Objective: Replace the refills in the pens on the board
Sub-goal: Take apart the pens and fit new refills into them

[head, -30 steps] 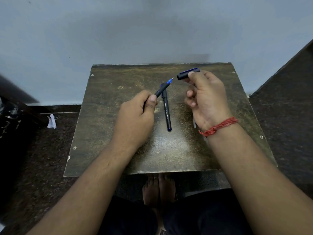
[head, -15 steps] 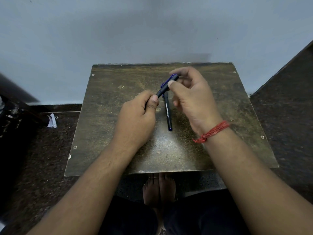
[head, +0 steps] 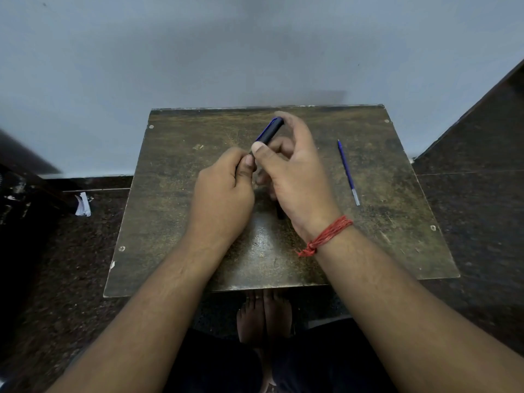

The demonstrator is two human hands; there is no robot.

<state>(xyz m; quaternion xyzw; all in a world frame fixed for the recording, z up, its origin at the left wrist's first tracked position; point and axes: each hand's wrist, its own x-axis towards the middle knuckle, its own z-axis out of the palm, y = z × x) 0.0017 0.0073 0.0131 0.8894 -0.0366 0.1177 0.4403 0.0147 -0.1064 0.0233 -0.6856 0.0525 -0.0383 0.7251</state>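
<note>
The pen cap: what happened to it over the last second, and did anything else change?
The right hand carried the pen cap leftwards and pushed it over the pen's blue tip. The left hand kept its hold on the pen's barrel. A blue refill now shows on the board, uncovered by the hand.

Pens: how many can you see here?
2: one pen held between left hand and right hand; second pen mostly hidden beneath right hand. Others may be hidden.

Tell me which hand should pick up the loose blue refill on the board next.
Right, probably. The thin blue refill lies on the worn wooden board just beyond the right hand; the left hand grips the dark capped pen.
</note>
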